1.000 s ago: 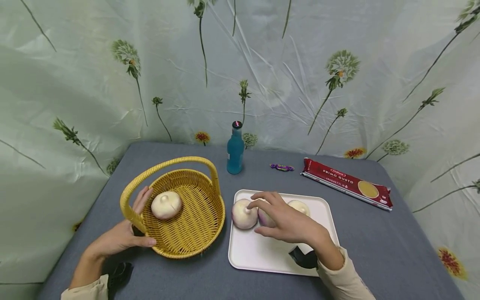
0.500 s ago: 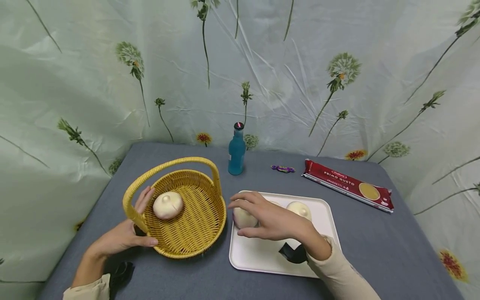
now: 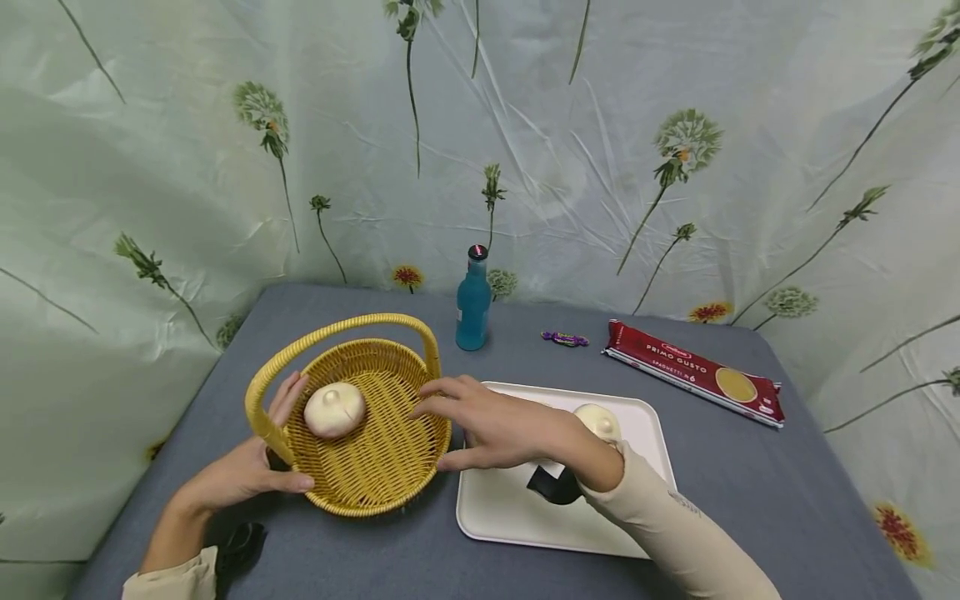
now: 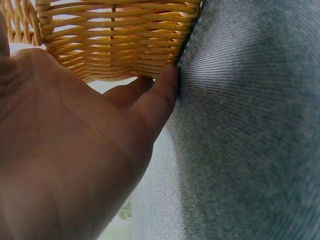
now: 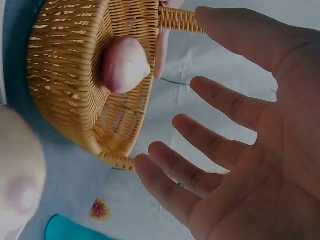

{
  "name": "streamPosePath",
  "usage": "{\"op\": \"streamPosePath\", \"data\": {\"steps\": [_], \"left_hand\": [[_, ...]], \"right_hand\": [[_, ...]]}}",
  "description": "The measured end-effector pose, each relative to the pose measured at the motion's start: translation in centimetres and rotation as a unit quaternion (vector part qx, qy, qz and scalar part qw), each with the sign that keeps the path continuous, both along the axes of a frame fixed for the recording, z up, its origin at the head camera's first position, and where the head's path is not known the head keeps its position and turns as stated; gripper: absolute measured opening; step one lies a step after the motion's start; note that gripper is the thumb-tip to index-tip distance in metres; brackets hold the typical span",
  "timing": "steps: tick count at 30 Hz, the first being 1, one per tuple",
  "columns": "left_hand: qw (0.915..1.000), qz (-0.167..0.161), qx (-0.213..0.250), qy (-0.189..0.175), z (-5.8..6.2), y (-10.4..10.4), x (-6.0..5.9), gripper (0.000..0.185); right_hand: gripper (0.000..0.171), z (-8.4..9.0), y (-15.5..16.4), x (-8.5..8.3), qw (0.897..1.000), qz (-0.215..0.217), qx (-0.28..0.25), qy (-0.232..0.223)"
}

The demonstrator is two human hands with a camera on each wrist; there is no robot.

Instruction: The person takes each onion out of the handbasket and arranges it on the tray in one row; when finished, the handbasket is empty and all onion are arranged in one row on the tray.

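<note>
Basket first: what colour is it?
The basket is golden yellow; the head view shows it best.

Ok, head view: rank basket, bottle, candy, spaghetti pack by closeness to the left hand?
Nearest to the left hand first:
1. Basket: touching the hand.
2. Bottle: upright, beyond the basket, to its right.
3. Candy: right of the bottle.
4. Spaghetti pack: farthest right.

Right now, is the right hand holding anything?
No, the right wrist view shows the right hand with fingers spread, grasping nothing.
</note>
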State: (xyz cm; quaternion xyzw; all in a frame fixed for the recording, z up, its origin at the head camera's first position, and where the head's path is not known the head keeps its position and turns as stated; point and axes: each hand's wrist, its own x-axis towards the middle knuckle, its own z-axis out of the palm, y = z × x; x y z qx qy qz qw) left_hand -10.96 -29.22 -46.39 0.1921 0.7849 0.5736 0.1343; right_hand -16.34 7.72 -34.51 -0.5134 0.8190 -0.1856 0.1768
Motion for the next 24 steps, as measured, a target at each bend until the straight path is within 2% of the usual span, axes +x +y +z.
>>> {"op": "streamPosePath", "data": {"steps": [7,13,20,24], "left_hand": [[1.0000,0.004,-0.006,0.002,0.2,0.0,0.0,0.125],[1.0000,0.005,-0.006,0.002,0.3,0.1,-0.1,0.125],[1.0000,0.003,-0.001,0.000,0.3,0.2,-0.1,0.125],[1.0000,0.000,0.003,-0.006,0.4,0.3,0.0,0.124]], "right_hand": [[0.058,0.5,-3.2,-1.1,1.000,0.026,0.016,0.002],[0.059,0.2,-5.6,-2.0,0.999,0.043,0.012,-0.024],[0.059,-0.6,-7.9,-2.8,0.998,0.044,0.026,-0.049],[0.059,-1.2,-8.8,-3.3,0.998,0.033,0.032,-0.044]]}}
